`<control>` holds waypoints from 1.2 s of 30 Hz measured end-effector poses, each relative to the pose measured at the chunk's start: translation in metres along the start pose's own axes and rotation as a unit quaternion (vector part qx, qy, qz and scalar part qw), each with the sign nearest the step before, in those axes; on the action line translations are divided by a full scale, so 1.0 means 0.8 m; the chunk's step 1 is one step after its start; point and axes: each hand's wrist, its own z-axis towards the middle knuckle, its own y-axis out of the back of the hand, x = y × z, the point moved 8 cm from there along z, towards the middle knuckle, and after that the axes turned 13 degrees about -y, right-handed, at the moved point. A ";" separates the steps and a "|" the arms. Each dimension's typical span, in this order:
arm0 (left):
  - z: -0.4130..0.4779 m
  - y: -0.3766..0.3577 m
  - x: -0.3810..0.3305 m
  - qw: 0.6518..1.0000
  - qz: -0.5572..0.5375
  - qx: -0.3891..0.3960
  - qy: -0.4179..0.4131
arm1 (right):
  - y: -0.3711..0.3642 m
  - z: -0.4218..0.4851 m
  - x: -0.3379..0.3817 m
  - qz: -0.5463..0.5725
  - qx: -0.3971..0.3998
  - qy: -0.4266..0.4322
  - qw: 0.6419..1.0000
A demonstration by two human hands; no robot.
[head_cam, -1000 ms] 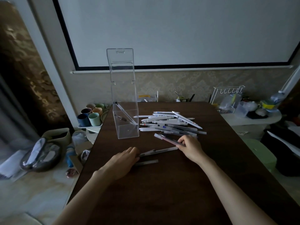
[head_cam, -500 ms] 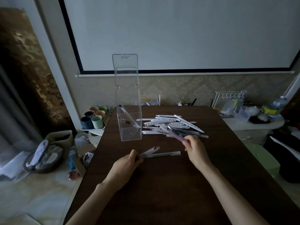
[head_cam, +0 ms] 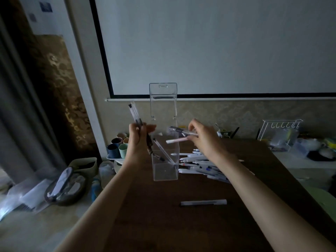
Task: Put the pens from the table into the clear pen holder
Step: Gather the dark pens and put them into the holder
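The clear pen holder (head_cam: pixel 165 170) stands on the dark wooden table (head_cam: pixel 181 230), its tall back panel rising behind. Two pens (head_cam: pixel 162 151) lean inside it. My left hand (head_cam: pixel 138 140) is raised just left of the holder, shut on two clear pens (head_cam: pixel 135 115) held nearly upright. My right hand (head_cam: pixel 203 137) hovers above the holder's opening, gripping a pink pen (head_cam: pixel 177 140) and a clear dark-tipped pen (head_cam: pixel 179 130) that point left. A pile of white pens (head_cam: pixel 198 164) lies right of the holder. One grey pen (head_cam: pixel 203 202) lies alone nearer me.
Several coloured cups (head_cam: pixel 118 146) sit on a tray past the table's left edge. Bags and a bin (head_cam: pixel 67 182) lie on the floor at left. A white wire rack (head_cam: pixel 280 130) and clutter stand on a side table at right. A projector screen hangs behind.
Both hands have lifted off the table with pens and risen to the holder. The left now holds its pens upright. One grey pen stays on the table. The camera has tilted upward.
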 end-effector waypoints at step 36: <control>-0.200 -0.151 0.084 0.866 0.295 0.403 -0.017 | -0.055 -0.104 -0.260 -0.135 0.079 -0.114 0.981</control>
